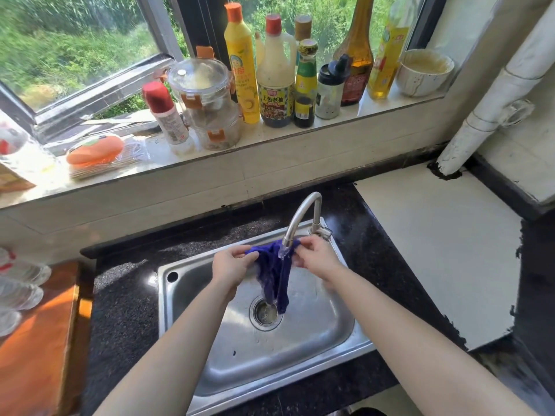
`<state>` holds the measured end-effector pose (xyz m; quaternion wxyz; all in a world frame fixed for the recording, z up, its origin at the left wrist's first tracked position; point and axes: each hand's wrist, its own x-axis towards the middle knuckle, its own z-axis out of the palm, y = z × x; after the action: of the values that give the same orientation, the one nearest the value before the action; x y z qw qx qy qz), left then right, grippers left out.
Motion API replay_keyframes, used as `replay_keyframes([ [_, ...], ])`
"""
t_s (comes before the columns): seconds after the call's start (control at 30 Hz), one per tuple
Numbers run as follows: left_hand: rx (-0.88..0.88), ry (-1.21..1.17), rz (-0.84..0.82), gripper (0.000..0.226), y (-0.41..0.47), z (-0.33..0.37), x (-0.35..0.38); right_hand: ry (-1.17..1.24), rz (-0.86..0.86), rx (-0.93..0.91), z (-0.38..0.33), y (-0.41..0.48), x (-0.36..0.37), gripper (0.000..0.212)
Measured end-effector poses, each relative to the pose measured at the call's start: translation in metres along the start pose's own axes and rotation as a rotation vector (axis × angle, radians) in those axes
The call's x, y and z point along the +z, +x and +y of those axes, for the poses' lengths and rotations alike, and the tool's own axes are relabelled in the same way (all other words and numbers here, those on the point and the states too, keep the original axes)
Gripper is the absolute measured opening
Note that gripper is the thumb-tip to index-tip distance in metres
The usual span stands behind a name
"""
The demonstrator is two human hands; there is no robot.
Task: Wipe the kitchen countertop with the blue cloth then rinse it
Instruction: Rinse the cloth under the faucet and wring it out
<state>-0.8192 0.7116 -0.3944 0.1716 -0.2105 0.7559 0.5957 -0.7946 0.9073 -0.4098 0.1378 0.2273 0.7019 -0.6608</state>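
The blue cloth (274, 274) hangs wet under the steel tap (303, 217), over the steel sink (186, 295). Water runs from the spout onto the cloth and down to the drain (265, 315). My left hand (231, 265) pinches the cloth's left upper corner. My right hand (316, 256) pinches its right upper corner, just below the tap's base. The cloth is stretched between both hands and its lower end dangles above the drain. The dark speckled countertop (126, 295) surrounds the sink.
A white board (435, 250) covers the counter right of the sink, beside a white pipe (492, 94). Several bottles and jars (276, 70) line the window sill behind. A wooden board (36, 340) and clear glassware (18, 286) lie at the left.
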Motion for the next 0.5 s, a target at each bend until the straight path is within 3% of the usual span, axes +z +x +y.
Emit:
replay_keyframes([
  [0.07,0.018,-0.04,0.008,0.015,0.001,0.003,-0.002,0.291,0.064,0.028,-0.004,0.002,0.0,0.009],
  [0.13,0.046,-0.04,0.013,0.012,0.002,0.004,-0.002,0.354,0.051,0.076,-0.001,-0.004,0.002,0.007],
  [0.27,0.017,0.049,0.031,0.012,0.003,-0.009,0.004,-0.265,0.061,0.096,0.024,-0.009,-0.004,0.017],
  [0.5,-0.04,0.147,0.022,0.011,0.006,-0.028,0.007,-0.353,0.087,0.1,0.024,-0.01,-0.021,0.012],
])
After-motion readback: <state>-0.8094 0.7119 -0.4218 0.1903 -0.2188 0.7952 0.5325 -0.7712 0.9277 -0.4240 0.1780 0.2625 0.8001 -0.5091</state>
